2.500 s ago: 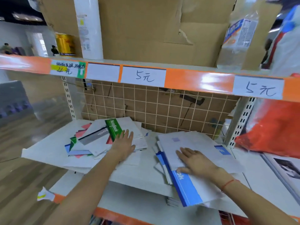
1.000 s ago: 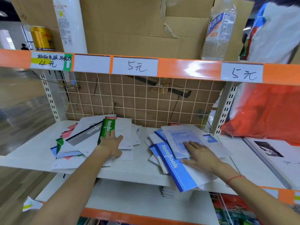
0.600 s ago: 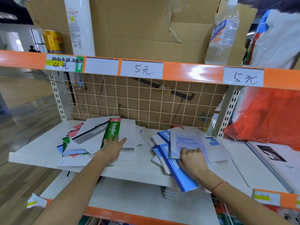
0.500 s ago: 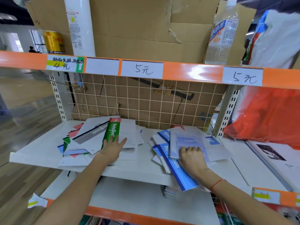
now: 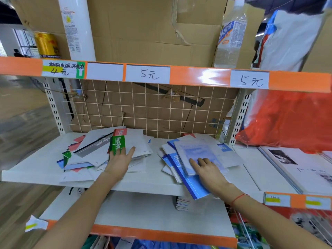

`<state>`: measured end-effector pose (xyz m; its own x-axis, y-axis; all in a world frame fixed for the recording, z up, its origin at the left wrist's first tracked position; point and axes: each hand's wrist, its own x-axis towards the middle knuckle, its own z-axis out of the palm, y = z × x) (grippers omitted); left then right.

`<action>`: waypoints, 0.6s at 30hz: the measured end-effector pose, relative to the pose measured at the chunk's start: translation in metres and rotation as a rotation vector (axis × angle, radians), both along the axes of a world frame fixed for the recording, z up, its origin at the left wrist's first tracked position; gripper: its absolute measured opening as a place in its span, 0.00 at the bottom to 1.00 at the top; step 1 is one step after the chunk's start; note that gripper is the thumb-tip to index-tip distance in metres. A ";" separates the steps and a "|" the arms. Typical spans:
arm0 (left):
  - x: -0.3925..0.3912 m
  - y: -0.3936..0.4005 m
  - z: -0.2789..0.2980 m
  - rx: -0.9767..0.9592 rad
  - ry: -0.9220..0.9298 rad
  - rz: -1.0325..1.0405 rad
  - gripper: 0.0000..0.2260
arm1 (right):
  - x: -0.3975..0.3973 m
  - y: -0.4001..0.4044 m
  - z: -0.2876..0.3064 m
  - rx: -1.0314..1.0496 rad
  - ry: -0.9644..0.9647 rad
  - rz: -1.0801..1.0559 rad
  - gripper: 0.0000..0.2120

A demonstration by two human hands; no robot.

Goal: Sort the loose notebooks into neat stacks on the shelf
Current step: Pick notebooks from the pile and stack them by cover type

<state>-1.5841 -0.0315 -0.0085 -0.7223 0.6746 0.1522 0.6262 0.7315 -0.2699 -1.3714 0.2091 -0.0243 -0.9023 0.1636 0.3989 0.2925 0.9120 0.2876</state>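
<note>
Thin flat paper notebooks in 2 loose fanned piles on the white shelf (image 5: 41, 169): L pile (image 5: 100, 151) w/ a glossy green-spined notebook (image 5: 117, 143) on top, R pile (image 5: 195, 159) mostly blue/white w/ a pale-blue notebook (image 5: 199, 155) uppermost. Left hand (image 5: 119, 161) lies flat, fingers straight, on the L pile touching the green spine; right hand (image 5: 208, 170) presses flat on the pale-blue cover. Vs 0.5 s ago, right fingers have uncurled; left unchanged
</note>
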 end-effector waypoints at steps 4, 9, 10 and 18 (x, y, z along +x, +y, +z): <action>0.018 0.002 0.011 0.130 -0.013 -0.070 0.39 | 0.022 0.008 0.005 0.017 0.042 0.077 0.36; 0.040 0.027 0.028 0.293 0.073 -0.229 0.35 | 0.054 0.021 0.023 0.049 0.207 0.118 0.24; 0.045 0.037 0.029 0.322 0.099 -0.264 0.35 | 0.064 0.027 0.028 0.044 0.218 0.122 0.26; 0.147 0.151 0.030 0.462 0.085 -0.527 0.36 | 0.199 0.121 0.042 0.007 0.252 -0.033 0.37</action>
<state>-1.4375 0.1193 0.0214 -0.2901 0.7842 0.5486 0.9190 0.3881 -0.0689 -1.1721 0.3303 0.0179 -0.7683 0.1878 0.6119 0.3852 0.8992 0.2076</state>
